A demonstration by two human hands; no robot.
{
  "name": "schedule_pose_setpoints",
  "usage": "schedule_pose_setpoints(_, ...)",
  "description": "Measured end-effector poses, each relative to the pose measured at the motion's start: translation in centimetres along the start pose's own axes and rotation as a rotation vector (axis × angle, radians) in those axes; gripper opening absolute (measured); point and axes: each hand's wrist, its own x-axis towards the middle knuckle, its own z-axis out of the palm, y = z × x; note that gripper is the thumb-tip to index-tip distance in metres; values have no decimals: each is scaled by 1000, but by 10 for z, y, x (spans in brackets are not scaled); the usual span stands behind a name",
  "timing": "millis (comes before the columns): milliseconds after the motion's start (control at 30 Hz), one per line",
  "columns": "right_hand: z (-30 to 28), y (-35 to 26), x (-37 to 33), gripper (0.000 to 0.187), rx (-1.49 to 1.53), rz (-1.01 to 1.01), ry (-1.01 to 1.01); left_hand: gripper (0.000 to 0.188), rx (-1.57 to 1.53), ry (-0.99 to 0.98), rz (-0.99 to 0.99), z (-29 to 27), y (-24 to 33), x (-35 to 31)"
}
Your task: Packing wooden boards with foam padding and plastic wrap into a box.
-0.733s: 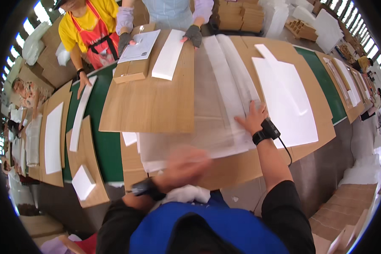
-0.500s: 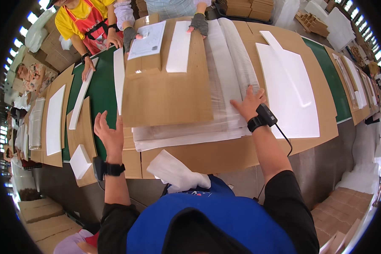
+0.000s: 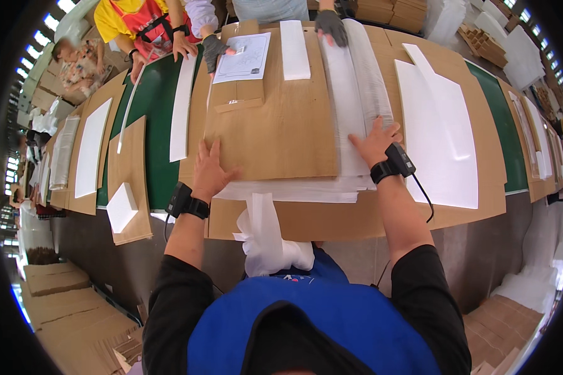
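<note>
A brown board (image 3: 288, 140) lies flat on a stack wrapped in thin white foam sheet (image 3: 351, 112). My left hand (image 3: 211, 170), fingers spread, is at the board's near left corner. With its fingers apart, my right hand (image 3: 375, 147) rests on the foam at the stack's right side. On the board are a small cardboard box (image 3: 239, 100) with a printed sheet (image 3: 244, 57) on top, and a white strip (image 3: 295, 53). Across the table, a co-worker's grey-gloved hand (image 3: 214, 52) is beside the sheet; the other glove (image 3: 331, 28) is by the far right corner.
To the right, a large white panel (image 3: 441, 137) lies on cardboard. Left of me are a long white strip (image 3: 182, 106) on the green table surface (image 3: 159, 94), a brown panel (image 3: 131, 181) and a white foam block (image 3: 122, 208). Crumpled white foam (image 3: 266, 244) hangs at the near edge.
The board, box and sheet have shifted right and now sit lower on the stack. My left hand has moved right to the board's corner. The co-worker's right-side glove has moved off the white strip.
</note>
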Motion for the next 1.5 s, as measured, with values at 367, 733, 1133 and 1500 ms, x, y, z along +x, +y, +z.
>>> schedule_pose_setpoints(367, 2, -7, -9, 95, 39, -23, -22, 132, 34, -115, 176, 4, -31, -10)
schedule_pose_setpoints(733, 0, 10, -6, 90, 113, -100, -18, 140, 4, -252, 97, 1, -28, 5)
schedule_pose_setpoints(1133, 18, 93, 56, 54, 542, -346, -116, 142, 36, -301, 111, 2, -24, 5)
schedule_pose_setpoints(1500, -4, -27, -40, 71, 350, -657, 308, 143, 44, -281, 191, 6, -43, 10)
